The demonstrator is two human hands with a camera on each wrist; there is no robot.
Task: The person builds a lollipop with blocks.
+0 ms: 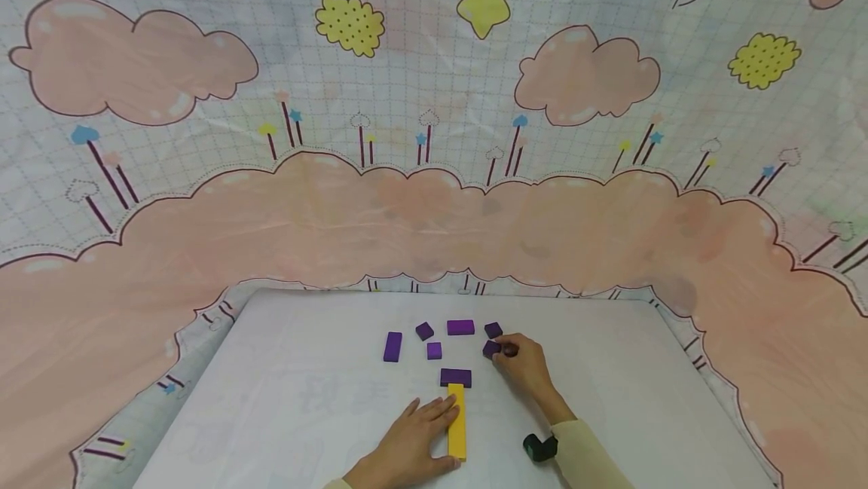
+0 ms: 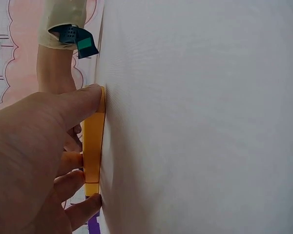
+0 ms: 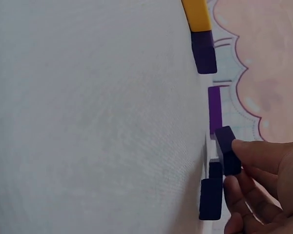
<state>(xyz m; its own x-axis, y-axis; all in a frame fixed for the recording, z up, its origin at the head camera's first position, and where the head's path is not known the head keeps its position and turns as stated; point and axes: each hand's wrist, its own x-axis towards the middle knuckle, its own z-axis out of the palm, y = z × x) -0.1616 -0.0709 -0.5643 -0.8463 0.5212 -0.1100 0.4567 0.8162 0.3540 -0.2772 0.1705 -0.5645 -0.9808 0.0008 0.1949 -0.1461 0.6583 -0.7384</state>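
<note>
1. Right hand (image 1: 525,365), thumb and fingers pinching a dark purple rectangular block (image 3: 225,141), fingertips on its sides, just beside another dark purple block (image 3: 211,200).
2. Left hand (image 1: 410,441), thumb spread from fingers, rests against a long yellow bar (image 1: 457,432)!
3. Faint marks on the smooth white tabletop (image 1: 271,398), too blurred to read.

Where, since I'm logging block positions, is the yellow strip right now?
In the head view, the yellow strip lies at bottom centre, touched by the left hand, its far end meeting a purple rectangular block.
</note>
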